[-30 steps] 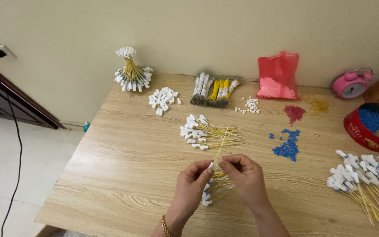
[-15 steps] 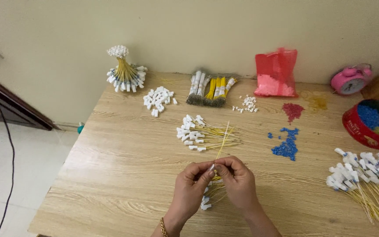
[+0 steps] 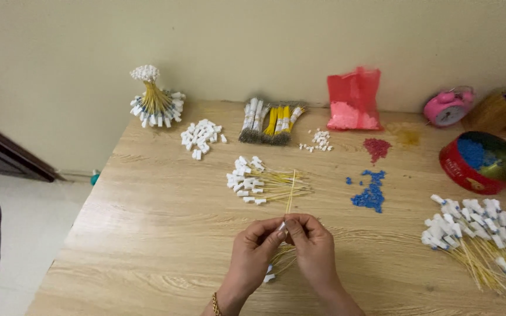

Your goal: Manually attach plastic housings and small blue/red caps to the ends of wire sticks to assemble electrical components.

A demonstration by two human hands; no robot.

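- Thin yellow wire (image 3: pixel 291 190) held upright-ish between both hands, low centre of the light wooden table (image 3: pixel 147 234); a small white plastic connector (image 3: pixel 281 226) sits at the pinch point, seemingly going onto the wire end.
- Left hand (image 3: pixel 253 254): thumb and forefinger pressed together on the connector/wire end. Gold bangle at the wrist.
- Right hand (image 3: pixel 314 248): fingertips closed on the same wire, touching the left hand's fingertips.
- Under the hands: small loose bunch of yellow wires with white ends (image 3: pixel 279 263), partly hidden, count unclear.
- Just beyond the hands: fanned pile of yellow wires already capped in white (image 3: pixel 259 182) — looks like finished pieces.
- Far right edge: bigger heap of capped yellow wires (image 3: pixel 475 231); back left a tied upright bundle of capped wires (image 3: pixel 154 102). Judging by these, a good share is done.
- Left to do, by the look: loose white connectors (image 3: pixel 201 136) back left, a smaller scatter (image 3: pixel 320 140) mid-back, and banded bundles of yellow and white wires (image 3: pixel 270 122) by the wall, apparently untouched.
- Other stuff: blue beads spilled (image 3: pixel 371 192), red beads patch (image 3: pixel 377 147), round red tin with blue beads (image 3: pixel 480 164), red plastic bag (image 3: pixel 354 99), pink alarm clock (image 3: pixel 447 108).
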